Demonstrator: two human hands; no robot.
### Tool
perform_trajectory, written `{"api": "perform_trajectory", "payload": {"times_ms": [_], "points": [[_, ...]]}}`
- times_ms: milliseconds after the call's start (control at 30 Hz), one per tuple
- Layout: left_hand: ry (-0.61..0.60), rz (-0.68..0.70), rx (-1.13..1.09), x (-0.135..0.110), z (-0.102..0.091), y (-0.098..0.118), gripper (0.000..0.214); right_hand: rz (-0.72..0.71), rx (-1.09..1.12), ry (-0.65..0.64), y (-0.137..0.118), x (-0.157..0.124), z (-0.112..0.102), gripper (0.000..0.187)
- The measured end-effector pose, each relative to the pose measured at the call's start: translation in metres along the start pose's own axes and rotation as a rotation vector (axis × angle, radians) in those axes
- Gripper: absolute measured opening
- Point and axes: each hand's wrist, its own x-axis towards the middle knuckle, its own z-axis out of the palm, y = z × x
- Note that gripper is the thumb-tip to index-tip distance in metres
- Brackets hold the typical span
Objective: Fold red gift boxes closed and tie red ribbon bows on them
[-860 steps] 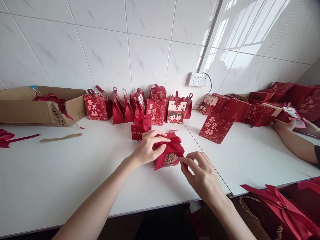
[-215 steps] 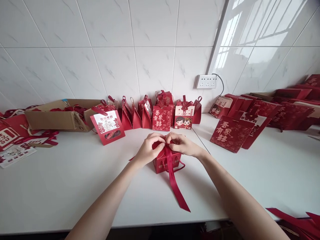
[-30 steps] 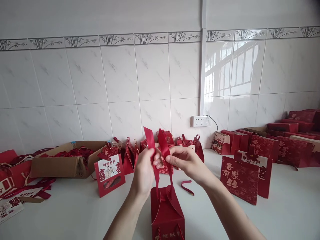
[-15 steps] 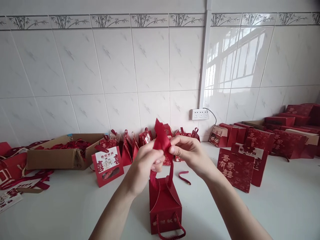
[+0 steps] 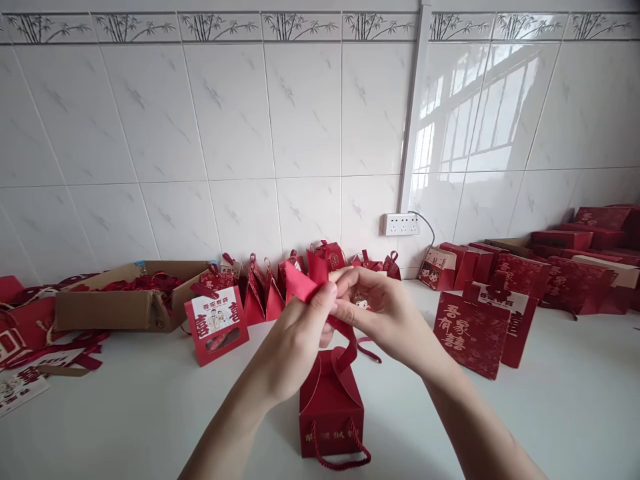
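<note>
A red ribbon [image 5: 303, 285] rises from the top of a small red gift box [image 5: 331, 400] that stands upright on the white table. My left hand [image 5: 300, 333] pinches the ribbon above the box, its thumb pressed against it. Close against it, my right hand [image 5: 375, 307] also grips the ribbon between thumb and fingers. The fingers cover the spot where the ribbon strands cross. A twisted red cord handle [image 5: 345, 465] hangs from the box's near side, below gold lettering. Behind the right hand lies a thin dark red strip [image 5: 370, 351].
To the left are an open cardboard box [image 5: 107, 311] of red ribbons and a red box with a white label [image 5: 220, 323]. Several small red boxes line the tiled wall. A red gift box [image 5: 470, 340] stands at right, before stacked boxes [image 5: 570, 283]. A power strip [image 5: 401, 225] is on the wall.
Both hands have drawn closer together over the box. The ribbon end that pointed up now folds over to the left. The view has tilted slightly downward.
</note>
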Motion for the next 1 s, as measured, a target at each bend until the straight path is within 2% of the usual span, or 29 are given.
{"api": "perform_trajectory", "payload": {"times_ms": [200, 300, 467, 567, 667, 767, 867, 933, 1000], "points": [[0.019, -0.074, -0.11, 0.006, -0.004, -0.007, 0.033, -0.092, -0.157, 0.221, -0.005, -0.005, 0.004, 0.019], [-0.026, -0.118, -0.101, 0.006, -0.002, -0.007, 0.032, -0.113, -0.285, 0.314, -0.003, -0.004, 0.003, 0.019], [-0.018, -0.14, -0.077, 0.007, -0.001, -0.005, 0.022, -0.111, -0.301, 0.323, 0.0, -0.003, 0.004, 0.021], [-0.056, -0.163, -0.094, 0.009, -0.002, -0.006, 0.018, -0.141, -0.331, 0.371, -0.001, -0.003, 0.005, 0.017], [-0.064, -0.161, -0.066, 0.009, -0.001, -0.007, 0.017, -0.108, -0.264, 0.344, 0.0, -0.003, 0.005, 0.016], [-0.074, -0.154, -0.022, 0.01, 0.0, -0.007, 0.021, -0.088, -0.16, 0.315, 0.001, -0.002, 0.003, 0.015], [-0.134, -0.162, -0.037, 0.012, -0.002, -0.007, 0.03, -0.091, -0.081, 0.327, -0.001, -0.001, 0.0, 0.016], [-0.161, -0.131, -0.065, 0.016, -0.006, -0.007, 0.034, -0.113, -0.069, 0.319, -0.003, -0.001, -0.003, 0.017], [-0.138, -0.088, -0.091, 0.02, -0.012, -0.008, 0.037, -0.155, -0.082, 0.285, -0.005, -0.002, -0.006, 0.016]]}}
